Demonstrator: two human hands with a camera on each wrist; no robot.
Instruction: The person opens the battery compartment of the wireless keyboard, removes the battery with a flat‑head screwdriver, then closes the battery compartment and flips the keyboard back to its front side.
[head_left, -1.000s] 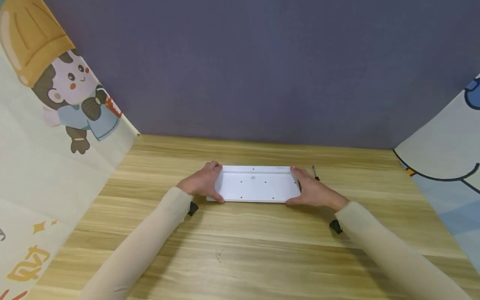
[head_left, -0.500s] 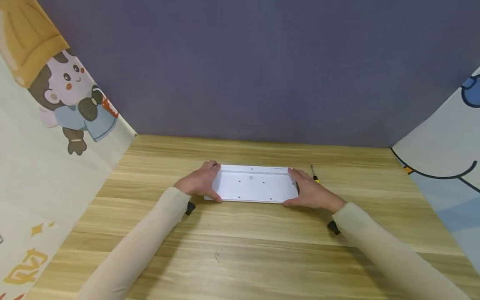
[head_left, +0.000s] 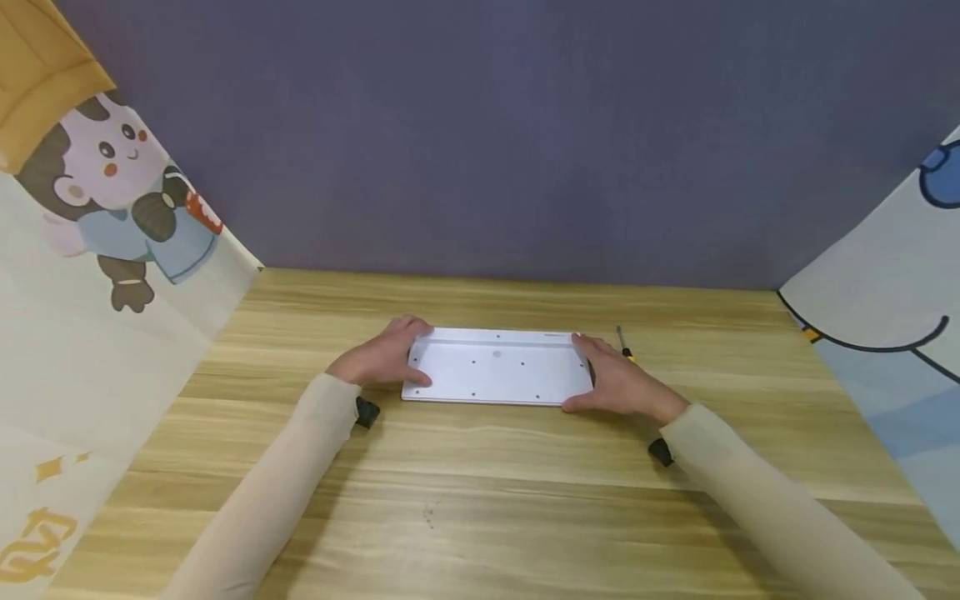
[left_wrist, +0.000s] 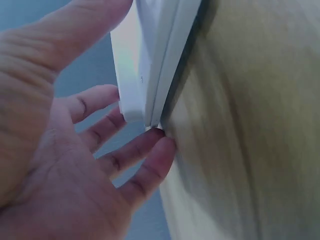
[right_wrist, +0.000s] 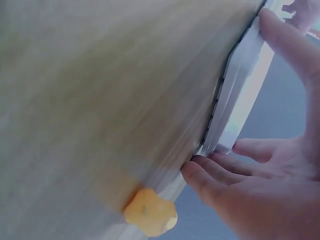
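Note:
A white keyboard (head_left: 502,371) lies face down on the wooden table, its screw-dotted underside up and the raised strip along the far side. My left hand (head_left: 382,354) is at its left end, the thumb over the underside. In the left wrist view the fingers (left_wrist: 142,162) reach loosely to the keyboard's far corner, spread and nearly straight. My right hand (head_left: 622,379) grips the right end between the thumb at the near edge and fingers at the far edge. Key edges show beneath the keyboard (right_wrist: 232,95) in the right wrist view.
A screwdriver (head_left: 627,353) with a yellow and black handle lies just beyond my right hand; its yellow handle end (right_wrist: 151,212) shows in the right wrist view. A dark grey partition (head_left: 517,142) stands behind the wooden table (head_left: 480,500), with printed cloth panels at both sides.
My left hand has loosened and slid left, its thumb off the near edge, so more of the keyboard's left end shows. The right hand keeps its grip. The head view has shifted slightly.

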